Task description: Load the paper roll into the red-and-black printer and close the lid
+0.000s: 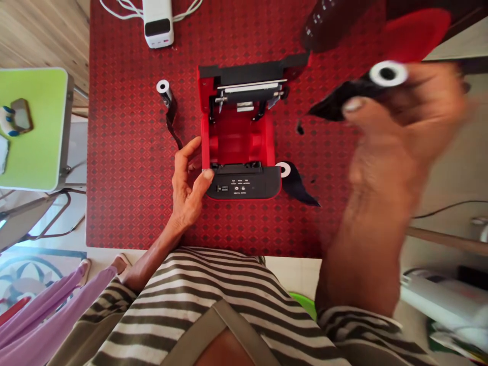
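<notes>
Red printer (238,145) — lettering illegible — left hand (186,185) touching, right hand (400,132) holding roll (388,73).

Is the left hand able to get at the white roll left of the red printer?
Probably yes: the left hand rests at the printer's front corner, and the roll lies on open cloth just beyond it, only its black ribbon between.
</notes>
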Tool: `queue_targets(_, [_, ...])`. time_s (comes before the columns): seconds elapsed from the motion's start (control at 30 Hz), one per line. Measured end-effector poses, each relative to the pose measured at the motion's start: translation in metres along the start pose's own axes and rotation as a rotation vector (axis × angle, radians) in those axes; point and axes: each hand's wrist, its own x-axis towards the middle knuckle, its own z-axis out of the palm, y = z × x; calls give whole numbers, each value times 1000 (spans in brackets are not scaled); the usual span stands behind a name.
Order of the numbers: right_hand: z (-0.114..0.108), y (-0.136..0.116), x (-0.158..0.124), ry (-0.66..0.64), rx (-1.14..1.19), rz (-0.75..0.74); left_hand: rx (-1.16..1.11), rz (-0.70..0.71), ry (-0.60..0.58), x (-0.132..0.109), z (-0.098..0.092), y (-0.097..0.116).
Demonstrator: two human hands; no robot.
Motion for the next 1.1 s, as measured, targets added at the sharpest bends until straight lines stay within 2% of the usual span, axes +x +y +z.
queue_targets(0.07, [22, 12, 0, 85, 76, 164, -9, -9, 7, 1, 1, 2])
queue_targets(0.13, [41, 14, -4, 59, 104, 252, -25, -17, -4, 2, 1, 3])
queue_targets(0.2, [53, 12, -9, -4, 128, 266, -36, -6, -11, 2, 0, 3])
queue_targets(0.3, [61, 10, -13, -7, 166, 258, -41, 13, -13, 2, -1, 3])
queue_targets(0.37, [60, 9, -14, 6, 152, 229, -42, -17, -24, 3, -1, 3])
queue_targets(0.5, [51, 14, -17, -62, 124, 186, -24, -20, -9, 4, 0, 5])
queue_targets(0.63, [33, 37, -40, 23, 118, 193, -41, 13, -10, 4, 1, 8])
queue_targets(0.7, [22, 43, -59, -88, 179, 174, -41, -3, -3, 3, 2, 11])
queue_targets(0.8, [11, 37, -82, -253, 243, 150, -37, -59, -1, 3, 2, 15])
queue_targets(0.9, [15, 22, -90, -307, 242, 124, -45, -37, -7, 4, 2, 14])
queue_targets(1.03, [33, 13, -85, -303, 203, 73, -30, 23, -8, 4, 0, 6])
queue_targets(1.1, [32, 11, -83, -294, 233, 77, -21, 63, -26, 4, -1, 3])
